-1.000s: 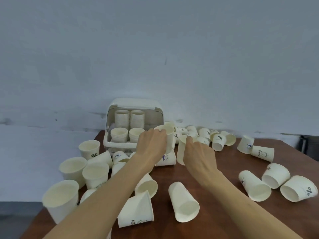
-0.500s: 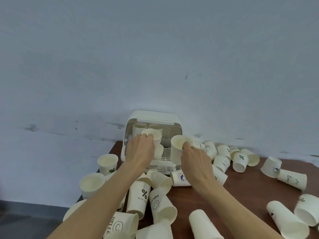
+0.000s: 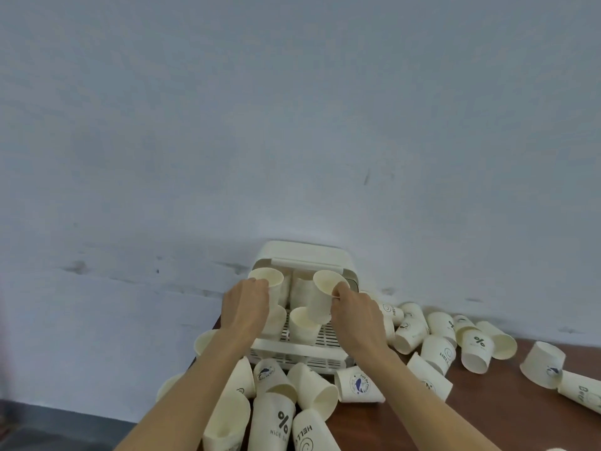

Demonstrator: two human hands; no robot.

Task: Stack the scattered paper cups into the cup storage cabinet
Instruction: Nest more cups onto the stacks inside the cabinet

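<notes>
Holding one paper cup in each hand, you have both arms stretched toward the cup storage cabinet (image 3: 300, 255), which sits on the brown table (image 3: 507, 415) against the pale wall (image 3: 292, 109). Your left hand (image 3: 245, 305) grips a cream cup (image 3: 270, 283) by its side, mouth tilted toward you, at the cabinet's open front on its left half. Your right hand (image 3: 356, 315) pinches a second cup (image 3: 322, 296) at the rim with thumb and fingers curled round it; this cup hangs tilted in front of the cabinet's right half, just above a shorter stack of cups (image 3: 302, 325) standing on the slatted tray (image 3: 325, 338) that sticks out from the cabinet. Taller stacks stand deeper inside the cabinet, partly hidden behind the two held cups.

Loose cups lie all round the cabinet. To its right, a cluster of tipped cups (image 3: 439, 340) runs along the wall, one marked with a percent sign (image 3: 476, 351). Farther right of the cabinet, an upturned cup (image 3: 541, 362) stands touching one lying on its side. In front of the cabinet, under your forearms, more cups are heaped, among them one printed with a percent sign and "NICE" (image 3: 273, 424) and one with a blue whale emblem (image 3: 359, 384).
</notes>
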